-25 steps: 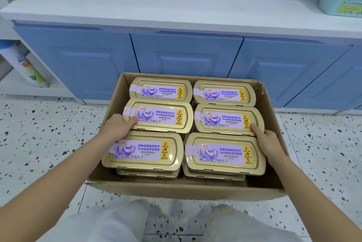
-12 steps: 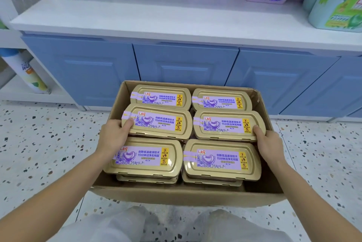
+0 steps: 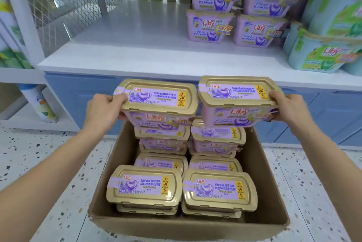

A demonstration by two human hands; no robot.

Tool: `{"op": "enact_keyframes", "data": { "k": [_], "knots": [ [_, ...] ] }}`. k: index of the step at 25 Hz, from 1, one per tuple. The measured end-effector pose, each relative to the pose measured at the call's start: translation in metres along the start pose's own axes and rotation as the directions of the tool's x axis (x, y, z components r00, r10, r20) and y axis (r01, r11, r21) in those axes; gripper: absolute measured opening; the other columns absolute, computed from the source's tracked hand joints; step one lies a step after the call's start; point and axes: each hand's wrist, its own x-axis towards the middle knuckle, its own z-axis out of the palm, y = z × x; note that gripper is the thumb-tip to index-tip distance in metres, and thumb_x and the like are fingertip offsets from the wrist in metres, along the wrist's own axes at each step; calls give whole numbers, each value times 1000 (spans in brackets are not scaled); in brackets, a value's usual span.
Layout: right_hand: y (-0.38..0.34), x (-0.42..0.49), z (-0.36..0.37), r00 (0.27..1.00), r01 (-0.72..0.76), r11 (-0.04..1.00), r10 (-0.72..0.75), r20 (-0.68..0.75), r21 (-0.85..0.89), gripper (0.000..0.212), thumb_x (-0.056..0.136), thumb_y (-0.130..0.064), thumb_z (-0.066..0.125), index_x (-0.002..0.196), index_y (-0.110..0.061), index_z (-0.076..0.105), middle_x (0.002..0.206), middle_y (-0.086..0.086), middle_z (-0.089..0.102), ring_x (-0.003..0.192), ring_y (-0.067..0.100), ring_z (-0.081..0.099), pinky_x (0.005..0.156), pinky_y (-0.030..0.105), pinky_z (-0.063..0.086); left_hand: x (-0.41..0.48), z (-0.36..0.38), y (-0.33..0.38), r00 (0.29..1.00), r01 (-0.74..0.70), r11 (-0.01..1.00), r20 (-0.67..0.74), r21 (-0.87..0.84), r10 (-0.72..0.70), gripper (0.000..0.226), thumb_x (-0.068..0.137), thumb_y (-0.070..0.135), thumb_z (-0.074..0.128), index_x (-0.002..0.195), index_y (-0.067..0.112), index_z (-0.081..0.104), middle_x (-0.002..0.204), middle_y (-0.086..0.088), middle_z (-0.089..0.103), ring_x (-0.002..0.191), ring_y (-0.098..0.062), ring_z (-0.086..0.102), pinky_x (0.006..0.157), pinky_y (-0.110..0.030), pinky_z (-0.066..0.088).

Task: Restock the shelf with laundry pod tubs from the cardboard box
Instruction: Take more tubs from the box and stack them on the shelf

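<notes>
Two pink laundry pod tubs with gold lids hang side by side above the open cardboard box (image 3: 101,185). My left hand (image 3: 103,109) grips the outer end of the left tub (image 3: 158,102). The outer end of the right tub (image 3: 235,100) is in my right hand (image 3: 289,107). Both tubs are level with the front edge of the white shelf (image 3: 137,45). Several more tubs (image 3: 145,188) remain stacked in the box on the floor.
Pink tubs (image 3: 209,26) are stacked two high at the shelf's back right, with green and blue tubs (image 3: 321,53) further right. A wire mesh panel (image 3: 64,2) bounds the shelf on the left. Blue cabinet doors (image 3: 333,116) stand behind the box. A spray can (image 3: 39,104) sits lower left.
Both hands have lifted the two middle-row tubs up out of the box to shelf-edge height. The view has tilted up and now shows the shelf.
</notes>
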Motion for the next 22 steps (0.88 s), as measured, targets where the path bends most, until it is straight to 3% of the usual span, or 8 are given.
{"op": "enact_keyframes", "data": {
  "k": [2,5,7,9,11,13,15,22],
  "knots": [
    [-20,20,-5,999,24,999,-22,-33,38,43,67,-47,52,62,-4,55,78,22,65,84,43,65,80,58,52,22,-12,22,1000,-13,999,-14,-51,12,34,79,36,52,60,11,68,50,8,67,56,-13,66,61,-28,48],
    [-40,55,-10,998,33,996,-29,-51,84,50,52,-55,51,62,-6,55,88,28,67,86,46,64,79,59,52,54,-20,48,999,-28,995,-29,-97,26,32,77,33,52,56,12,64,50,3,68,48,-12,68,50,-22,47],
    [-60,62,-10,996,54,995,-48,-76,80,49,58,-53,49,63,-4,54,93,31,66,89,46,63,84,55,51,71,-22,62,999,-20,995,-46,-98,16,31,74,34,53,57,10,63,42,2,66,50,-17,70,51,-22,48],
    [-75,68,-8,991,79,995,-72,-117,57,46,73,-45,49,71,0,58,98,31,65,95,43,61,84,46,50,86,-21,72,999,-19,993,-50,-114,13,34,70,37,53,61,8,67,49,-5,69,58,-25,72,69,-31,56],
    [-84,79,-3,985,92,995,-84,-148,46,40,77,-43,49,69,-4,55,100,28,65,95,41,61,85,46,51,98,-19,83,999,-24,992,-40,-125,19,36,71,38,52,64,6,69,53,-10,69,61,-25,72,84,-42,56],
    [-91,92,2,986,87,996,-82,-143,25,39,73,-45,47,70,-7,54,99,24,66,94,40,62,86,49,52,109,-15,91,999,-23,990,-33,-139,19,35,72,35,53,64,5,68,51,-9,68,56,-24,71,84,-45,56],
    [-97,108,6,989,81,997,-79,-129,11,48,71,-46,45,84,-2,60,99,23,67,92,40,62,85,50,52,122,-10,99,999,-24,991,-32,-132,20,35,71,36,53,64,5,67,51,-12,68,59,-29,72,83,-46,56],
    [-96,138,26,988,31,998,-39,-147,-53,53,83,-44,43,103,1,61,108,23,64,92,38,58,83,40,49,151,11,109,999,-22,998,-24,-51,21,48,65,41,49,67,-2,70,51,-16,69,69,-32,71,84,-46,55]
  ]
}}
